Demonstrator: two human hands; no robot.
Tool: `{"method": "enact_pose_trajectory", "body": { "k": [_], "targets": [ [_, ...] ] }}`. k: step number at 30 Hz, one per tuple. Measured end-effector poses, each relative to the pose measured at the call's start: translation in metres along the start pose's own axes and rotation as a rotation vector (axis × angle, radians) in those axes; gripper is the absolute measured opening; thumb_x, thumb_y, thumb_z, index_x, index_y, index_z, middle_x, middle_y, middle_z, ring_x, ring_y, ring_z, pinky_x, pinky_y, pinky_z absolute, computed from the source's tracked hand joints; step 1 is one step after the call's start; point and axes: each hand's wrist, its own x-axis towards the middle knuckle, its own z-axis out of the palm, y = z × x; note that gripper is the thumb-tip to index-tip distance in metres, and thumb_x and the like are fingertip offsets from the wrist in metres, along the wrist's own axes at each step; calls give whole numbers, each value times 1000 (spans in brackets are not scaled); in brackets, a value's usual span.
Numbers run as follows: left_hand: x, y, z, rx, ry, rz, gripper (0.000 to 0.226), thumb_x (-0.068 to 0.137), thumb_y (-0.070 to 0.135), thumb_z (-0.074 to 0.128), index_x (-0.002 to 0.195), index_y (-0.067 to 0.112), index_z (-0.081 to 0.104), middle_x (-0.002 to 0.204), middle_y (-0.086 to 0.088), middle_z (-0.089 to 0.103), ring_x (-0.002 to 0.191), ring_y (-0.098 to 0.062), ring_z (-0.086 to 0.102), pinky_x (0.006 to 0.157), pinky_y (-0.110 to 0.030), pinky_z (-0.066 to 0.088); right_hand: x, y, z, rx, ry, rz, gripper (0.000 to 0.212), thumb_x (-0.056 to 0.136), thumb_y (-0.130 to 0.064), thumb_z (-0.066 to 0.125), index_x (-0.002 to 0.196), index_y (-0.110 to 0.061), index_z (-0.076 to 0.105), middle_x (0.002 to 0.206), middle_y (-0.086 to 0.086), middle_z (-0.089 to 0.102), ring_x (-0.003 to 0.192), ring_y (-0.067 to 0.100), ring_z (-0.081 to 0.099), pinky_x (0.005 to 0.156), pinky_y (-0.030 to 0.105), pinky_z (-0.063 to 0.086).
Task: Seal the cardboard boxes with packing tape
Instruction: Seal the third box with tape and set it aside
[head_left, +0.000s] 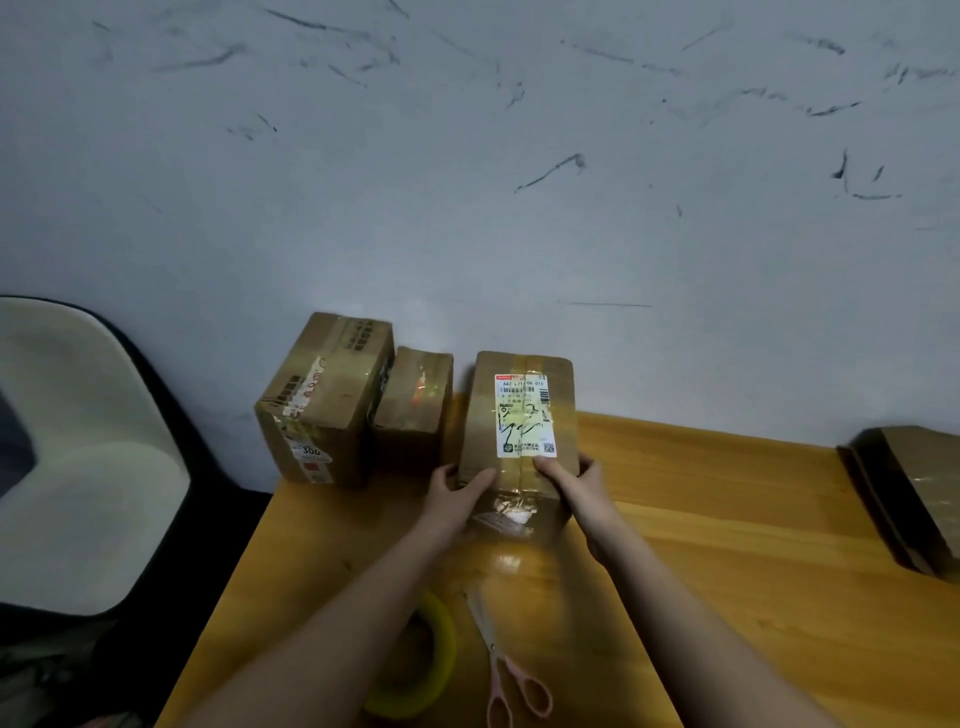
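Currently my left hand (457, 491) and right hand (569, 480) clasp the taped brown cardboard box with white label (519, 415) at twelve o'clock; probably stiff, light, tape-slick, so I'd grip its near corners.

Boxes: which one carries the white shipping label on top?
The box held by both hands, rightmost of the three by the wall; the other two show only tape and stickers.
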Motion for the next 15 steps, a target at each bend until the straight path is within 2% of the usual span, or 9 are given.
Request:
{"method": "enact_pose_trajectory", "body": {
  "k": [2, 4, 8, 10, 13, 15],
  "targets": [
    [5, -3, -3, -48, -5, -31, 72, 88, 36, 65, 146, 20, 27, 142, -11, 42, 120, -32, 51, 84, -38, 53, 6, 2, 6, -6, -8, 2, 77, 83, -26, 75, 140, -8, 27, 127, 10, 55, 100, 16, 59, 81, 27, 49],
    [11, -5, -6, -91, 1, -45, 72, 87, 36, 66, 146, 21, 28, 141, -10, 43, 121, -31, 50, 90, -41, 51, 11, 1, 12, -14, -21, -30, 77, 84, -27, 74, 142, -10, 26, 129, 10, 54, 98, 14, 59, 77, 24, 49],
    [26, -3, -14, -174, 44, -59, 71, 87, 35, 67, 145, 20, 29, 139, -10, 44, 121, -31, 49, 94, -43, 49, 19, -1, 21, -70, -56, -71, 84, 82, -33, 75, 148, -17, 26, 141, 9, 49, 116, 22, 55, 96, 35, 47],
    [33, -1, -18, -207, 77, -55, 70, 86, 34, 68, 143, 19, 30, 137, -10, 45, 119, -30, 50, 94, -44, 50, 19, 0, 23, -99, -103, -53, 93, 80, -41, 76, 152, -24, 20, 143, 7, 46, 117, 22, 53, 87, 33, 46],
    [41, 1, -20, -231, 93, -43, 69, 86, 32, 69, 142, 19, 31, 137, -10, 45, 119, -30, 51, 91, -41, 51, 18, -1, 25, -36, -160, -3, 92, 83, -36, 73, 153, -32, 13, 135, 6, 51, 95, 12, 58, 66, 29, 53],
    [45, 1, -20, -223, 87, -21, 69, 85, 32, 69, 142, 21, 31, 137, -9, 44, 119, -30, 50, 91, -42, 50, 21, -4, 29, -1, -112, -12, 89, 85, -29, 73, 152, -28, 14, 131, 8, 54, 93, 13, 59, 72, 31, 54]
  ]
}}
